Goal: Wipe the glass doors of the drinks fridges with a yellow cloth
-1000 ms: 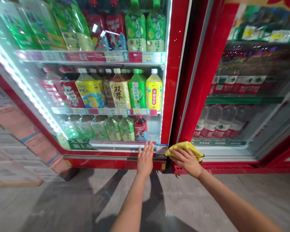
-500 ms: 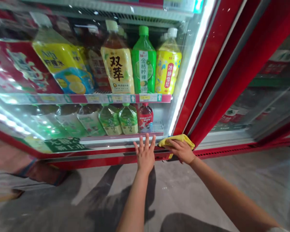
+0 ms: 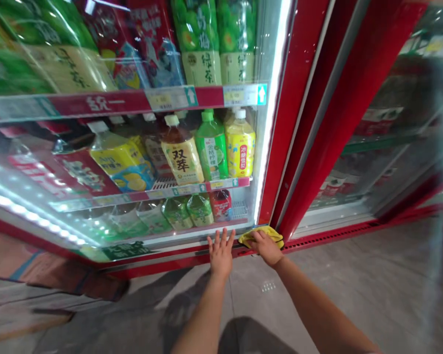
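My left hand [image 3: 221, 256] is open, fingers spread, at the bottom edge of the glass door of a red drinks fridge [image 3: 290, 98]. Nothing is in it. To its right, my right hand [image 3: 266, 247] grips a folded yellow cloth [image 3: 276, 237] with a dark edge, laid against the fridge's lower right corner. The palm side of this hand is hidden. Behind the glass, just above my left hand, a red-labelled bottle [image 3: 221, 205] stands on the bottom shelf beside green tea bottles [image 3: 199, 210].
Higher shelves hold large drink bottles, among them a yellow one [image 3: 240, 147] and a green one [image 3: 211, 147]. A second fridge section [image 3: 339, 182] lies to the right. Cardboard boxes [image 3: 33, 265] are stacked at the left. Grey tiled floor [image 3: 317, 295] lies below.
The view has tilted upward and moved back, so an upper shelf of bottles now shows. My right hand and the cloth have shifted slightly left along the door's lower corner; my left hand stays spread.
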### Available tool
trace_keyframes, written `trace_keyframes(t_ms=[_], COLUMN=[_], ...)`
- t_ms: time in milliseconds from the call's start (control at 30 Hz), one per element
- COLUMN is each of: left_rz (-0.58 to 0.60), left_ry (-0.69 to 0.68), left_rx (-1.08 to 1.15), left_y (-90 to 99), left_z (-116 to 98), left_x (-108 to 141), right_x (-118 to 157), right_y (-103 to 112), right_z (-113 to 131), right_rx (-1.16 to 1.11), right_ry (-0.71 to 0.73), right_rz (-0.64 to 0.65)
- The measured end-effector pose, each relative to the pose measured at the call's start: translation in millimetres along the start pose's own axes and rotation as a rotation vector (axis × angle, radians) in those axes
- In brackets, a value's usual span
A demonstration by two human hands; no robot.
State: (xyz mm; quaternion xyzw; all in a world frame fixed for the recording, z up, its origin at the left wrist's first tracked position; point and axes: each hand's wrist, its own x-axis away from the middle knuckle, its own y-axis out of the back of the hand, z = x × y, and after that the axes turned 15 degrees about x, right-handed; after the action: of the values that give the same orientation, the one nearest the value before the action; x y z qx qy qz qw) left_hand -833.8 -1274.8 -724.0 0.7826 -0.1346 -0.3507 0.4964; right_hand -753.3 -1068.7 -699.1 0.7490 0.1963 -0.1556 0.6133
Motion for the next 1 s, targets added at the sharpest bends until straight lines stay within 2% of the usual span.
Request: trace_keyframes(t_ms=[100, 200, 300, 467, 633, 733, 900, 1000], left_rz=[-0.003, 0.002, 0.055, 0.147, 0.113, 0.081, 0.057, 0.083], left_ry=[0.02, 0.047, 0.051, 0.062, 0.011, -0.035, -0.176, -0.28], left_rx=[-0.061, -0.112, -0.145, -0.18, -0.202, -0.205, -0.201, -0.207], left_y=[2.2, 1.5, 11.4, 33.9, 24.7, 18.1, 20.3, 22.7], left_z=[-4.6, -5.3, -6.4, -11.3, -6.6, -2.5, 11.4, 29.7], left_x=[2.3, 2.8, 2.9, 3.5, 5.1, 6.5, 10.8, 12.9], right_x=[2.2, 12.4, 19.9, 19.6, 21.2, 25.4, 39.5, 46.8], right_y=[-6.3, -23.5, -36.3, -42.7, -67.4, -77.4, -71.6, -73.4], right_z=[4.9, 5.4, 6.7, 24.4, 49.3, 51.4, 30.9, 26.0], right_rx=[-0.022, -0.045, -0.095, -0.179, -0.112, -0.064, -0.003, 0.01], right_ry=[-0.038, -0.027, -0.068, -0.237, -0.416, -0.397, -0.229, -0.312], right_rz=[-0.045, -0.105, -0.194, -0.274, -0.319, -0.379, -0.426, -0.476])
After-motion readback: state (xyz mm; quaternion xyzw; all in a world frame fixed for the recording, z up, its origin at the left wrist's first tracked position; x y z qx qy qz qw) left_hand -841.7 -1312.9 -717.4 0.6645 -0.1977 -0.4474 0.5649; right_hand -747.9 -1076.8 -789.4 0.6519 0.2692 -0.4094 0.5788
